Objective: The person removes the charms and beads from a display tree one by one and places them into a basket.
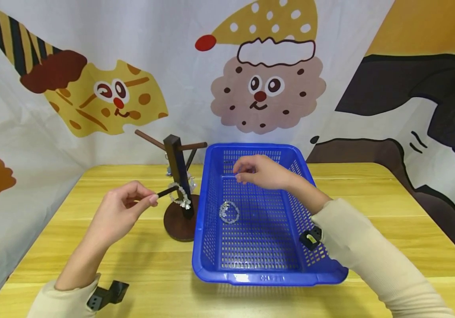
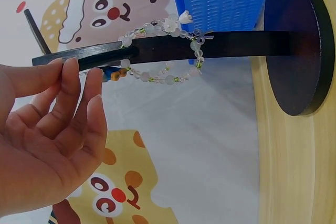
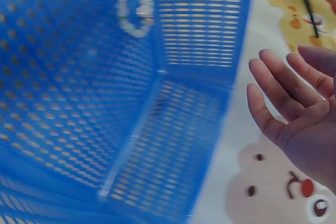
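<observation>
A dark wooden bracelet stand (image 1: 178, 176) with several pegs stands on a round base. My left hand (image 1: 120, 212) pinches the tip of its front peg (image 1: 167, 191) between thumb and fingers. On that peg hangs a beaded bracelet (image 1: 186, 204) of pale and clear beads with green bits and white flower charms, seen closely in the left wrist view. My right hand (image 1: 265, 172) hovers over the blue basket (image 1: 207, 221), fingers loosely bent, holding nothing. Inside the basket lies another pale beaded bracelet (image 1: 229, 213), blurred in the right wrist view.
More beads (image 1: 192, 183) and a small blue charm (image 1: 169, 170) hang behind the stand's post. The basket sits right beside the stand on the wooden table (image 1: 148, 265). A cartoon-printed cloth (image 1: 187, 97) hangs behind the table.
</observation>
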### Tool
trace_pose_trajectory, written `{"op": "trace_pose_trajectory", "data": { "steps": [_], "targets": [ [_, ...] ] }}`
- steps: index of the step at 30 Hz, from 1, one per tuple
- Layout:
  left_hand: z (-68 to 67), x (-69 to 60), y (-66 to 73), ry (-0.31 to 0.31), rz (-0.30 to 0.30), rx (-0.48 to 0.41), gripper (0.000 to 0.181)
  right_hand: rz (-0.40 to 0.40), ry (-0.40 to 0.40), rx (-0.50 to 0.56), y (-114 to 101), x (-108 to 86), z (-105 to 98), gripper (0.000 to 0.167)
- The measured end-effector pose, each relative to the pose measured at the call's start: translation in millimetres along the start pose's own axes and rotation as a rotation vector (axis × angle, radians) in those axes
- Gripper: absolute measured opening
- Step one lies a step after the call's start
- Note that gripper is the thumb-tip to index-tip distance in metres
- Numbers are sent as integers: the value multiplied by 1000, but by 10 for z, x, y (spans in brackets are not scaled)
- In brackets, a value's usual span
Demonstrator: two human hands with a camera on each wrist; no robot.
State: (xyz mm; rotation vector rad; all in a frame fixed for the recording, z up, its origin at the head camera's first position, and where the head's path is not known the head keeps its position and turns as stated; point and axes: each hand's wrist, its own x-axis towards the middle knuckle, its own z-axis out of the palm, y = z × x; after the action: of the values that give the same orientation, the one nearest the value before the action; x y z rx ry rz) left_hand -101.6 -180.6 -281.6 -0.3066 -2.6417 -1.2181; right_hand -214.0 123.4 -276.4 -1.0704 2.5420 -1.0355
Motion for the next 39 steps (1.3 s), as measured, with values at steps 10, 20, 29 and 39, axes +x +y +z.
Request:
{"op": "trace_pose_trajectory", "data": {
  "steps": [10, 20, 29, 39],
  "targets": [
    [2, 1, 0, -3, 3, -2, 8, -111, 38, -29, -515, 6, -323, 12],
    [-2, 3, 16, -1, -1, 0, 8, -251, 49, -148, -943, 69, -434, 14],
    [5, -2, 22, 4, 5, 0, 6, -268, 52, -134, -1043, 105, -407, 11],
    [11, -8, 27, 8, -7, -5, 7, -280, 57, -101, -1018, 126, -341, 11]
  ]
}}
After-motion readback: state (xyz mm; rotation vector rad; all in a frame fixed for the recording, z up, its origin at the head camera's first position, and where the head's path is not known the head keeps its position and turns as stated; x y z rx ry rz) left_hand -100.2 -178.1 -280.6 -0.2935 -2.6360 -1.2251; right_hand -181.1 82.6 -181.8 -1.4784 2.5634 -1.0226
